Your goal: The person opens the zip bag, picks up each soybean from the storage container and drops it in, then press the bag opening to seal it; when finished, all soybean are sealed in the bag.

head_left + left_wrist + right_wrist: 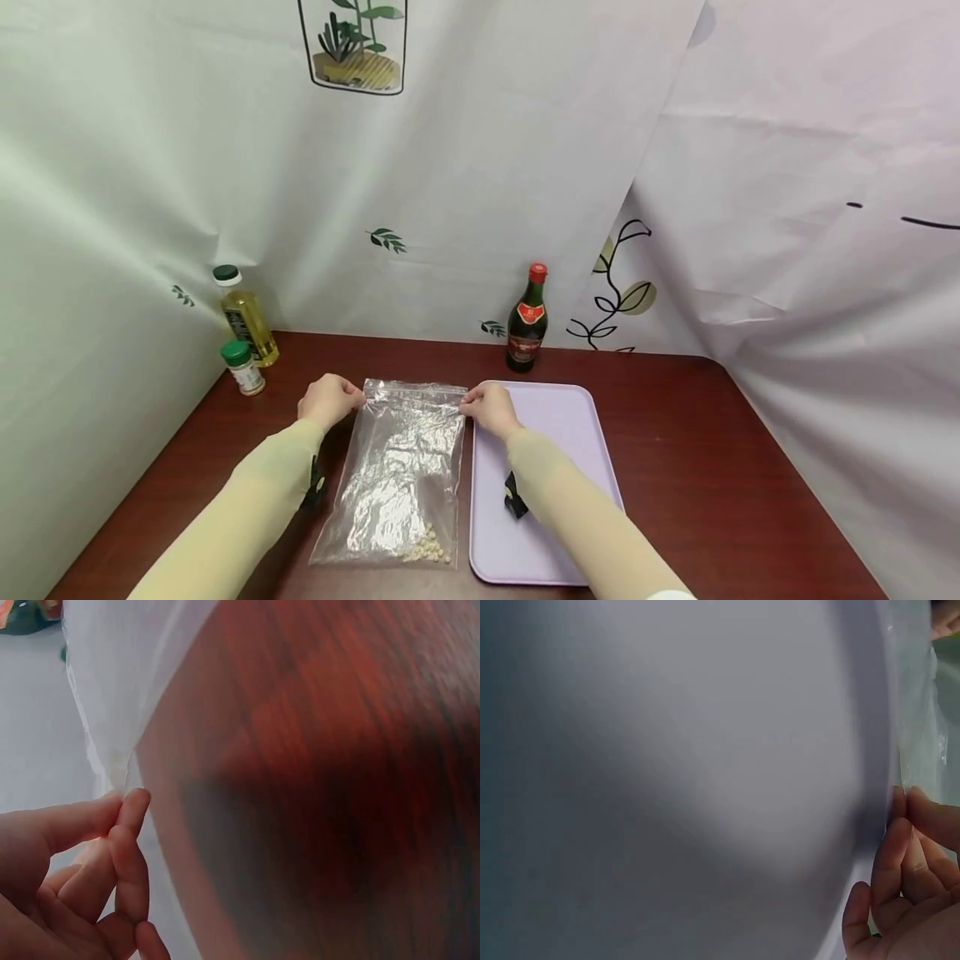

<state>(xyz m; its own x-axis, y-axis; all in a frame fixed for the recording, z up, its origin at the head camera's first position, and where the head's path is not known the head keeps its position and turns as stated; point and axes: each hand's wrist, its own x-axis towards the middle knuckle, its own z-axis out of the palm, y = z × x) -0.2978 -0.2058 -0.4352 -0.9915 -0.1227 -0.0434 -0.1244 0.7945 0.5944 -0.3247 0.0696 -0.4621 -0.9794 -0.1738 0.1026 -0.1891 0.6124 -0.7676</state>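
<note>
A clear zip-top plastic bag (401, 467) hangs spread between both hands, its zip edge at the top. Several small pale pieces (427, 546) lie in its lower right corner. My left hand (330, 402) pinches the bag's upper left corner between thumb and index finger; the left wrist view shows this pinch on the plastic bag (124, 712). At the upper right corner, my right hand (491, 407) pinches the bag the same way. That hand overlaps the left edge of the lilac tray (547, 408) in the head view.
A dark bottle with a red cap (526, 325) stands behind the tray at the table's back edge. At the back left are an oil bottle (250, 321) and a small green-lidded jar (243, 371). A printed cloth (450, 167) hangs behind the dark red table (690, 467).
</note>
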